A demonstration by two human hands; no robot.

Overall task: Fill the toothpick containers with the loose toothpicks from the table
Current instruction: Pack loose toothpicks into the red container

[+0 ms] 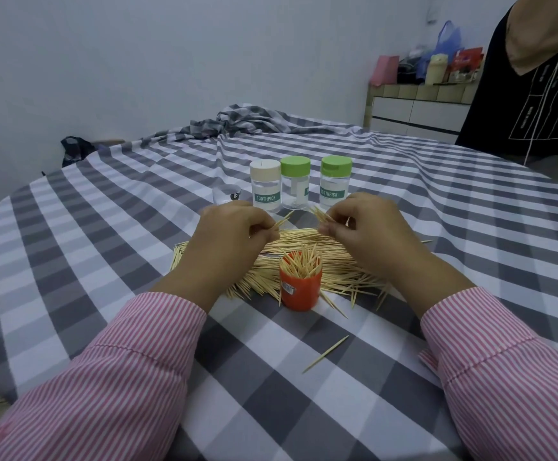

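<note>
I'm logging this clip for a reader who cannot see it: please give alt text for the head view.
Both hands, the left hand and the right hand, pinch small bunches of toothpicks above a toothpick pile on a checked tablecloth. An open orange container, full of upright toothpicks, stands in front; three lidded clear containers stand behind.

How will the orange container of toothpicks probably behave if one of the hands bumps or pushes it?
The orange container stands upright, narrow and taller than wide, so it could tip rather than slide. Its top is open with toothpicks sticking out, so tipping would likely spill them. Loose toothpicks lie against its base on the checked cloth, which may make its footing uneven.
</note>
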